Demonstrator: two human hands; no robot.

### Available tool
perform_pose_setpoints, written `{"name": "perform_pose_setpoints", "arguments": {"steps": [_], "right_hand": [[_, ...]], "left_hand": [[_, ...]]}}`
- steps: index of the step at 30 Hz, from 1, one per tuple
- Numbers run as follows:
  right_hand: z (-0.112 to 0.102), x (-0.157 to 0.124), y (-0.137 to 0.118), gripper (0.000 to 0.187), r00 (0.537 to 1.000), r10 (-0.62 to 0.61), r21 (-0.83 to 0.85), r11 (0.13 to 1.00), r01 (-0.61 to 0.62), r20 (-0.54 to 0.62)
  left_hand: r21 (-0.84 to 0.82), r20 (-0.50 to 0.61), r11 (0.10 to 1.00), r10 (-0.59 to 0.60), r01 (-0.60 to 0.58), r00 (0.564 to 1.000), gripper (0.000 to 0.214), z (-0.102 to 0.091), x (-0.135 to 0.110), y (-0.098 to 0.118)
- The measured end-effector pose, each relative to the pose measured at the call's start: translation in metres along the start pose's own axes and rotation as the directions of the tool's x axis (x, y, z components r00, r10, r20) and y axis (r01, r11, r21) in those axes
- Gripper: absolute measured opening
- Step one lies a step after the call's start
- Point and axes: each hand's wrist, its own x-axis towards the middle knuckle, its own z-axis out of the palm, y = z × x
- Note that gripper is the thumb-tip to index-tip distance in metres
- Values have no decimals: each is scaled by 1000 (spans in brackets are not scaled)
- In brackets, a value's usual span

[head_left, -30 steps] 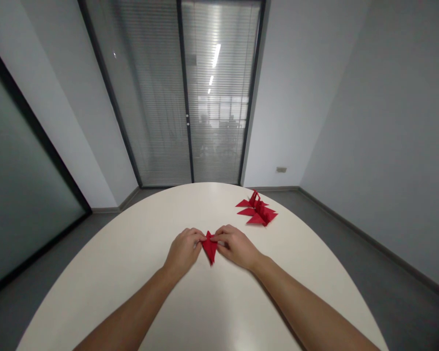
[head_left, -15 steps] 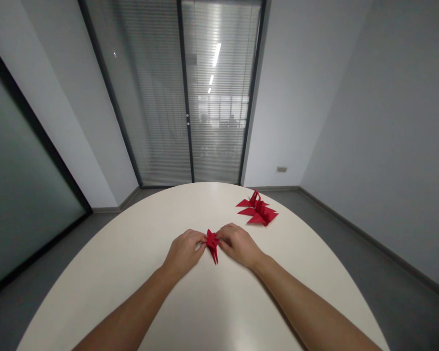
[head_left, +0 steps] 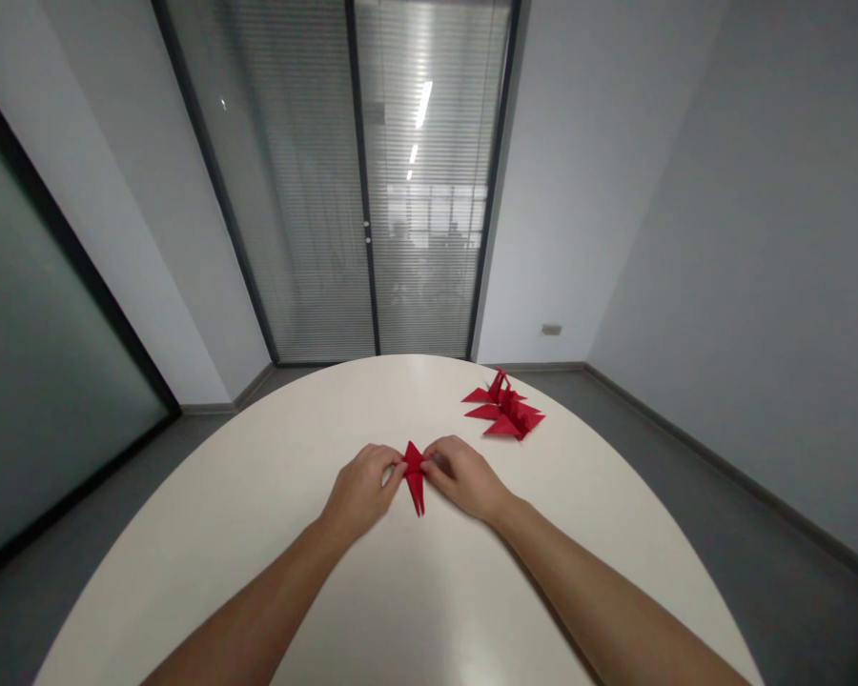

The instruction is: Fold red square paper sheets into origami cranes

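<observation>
A small piece of folded red paper (head_left: 415,474) lies on the white round table (head_left: 400,591), narrow and pointed toward me. My left hand (head_left: 361,491) pinches its left side with fingers closed. My right hand (head_left: 464,479) pinches its right side, fingers also closed. Both hands rest on the tabletop with the paper between their fingertips.
A pile of finished red paper figures (head_left: 504,412) sits farther back to the right on the table. Beyond the table's far edge stand glass doors with blinds (head_left: 357,181). Grey walls and floor surround the table.
The red paper between my fingers has been folded narrower, from a wider triangle to a slim pointed shape. My hands stayed in nearly the same place.
</observation>
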Motion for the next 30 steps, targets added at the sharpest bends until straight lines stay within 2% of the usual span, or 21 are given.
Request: {"name": "perform_pose_setpoints", "arguments": {"steps": [4,7,10,13,20,30], "right_hand": [[0,-2,1,15,1000,22,31,999,-22,-7],[-1,-3,0,17,999,-52,31,998,51,16],[-2,-2,-1,25,993,-110,27,994,109,36],[-3,-1,-2,32,990,-129,17,992,128,49],[-1,-2,0,36,990,-125,-9,992,126,62],[1,-2,0,41,984,-165,-10,986,166,59]], "left_hand": [[-12,3,1000,-23,23,1000,15,1,0,-1],[-29,-2,998,-56,56,998,13,3,0,-3],[-62,-6,995,-83,83,996,23,5,0,-6],[-68,-6,996,-54,54,998,34,5,-1,-7],[-14,32,999,38,-37,999,22,1,1,-5],[-44,38,997,70,-68,997,34,4,0,-7]]}}
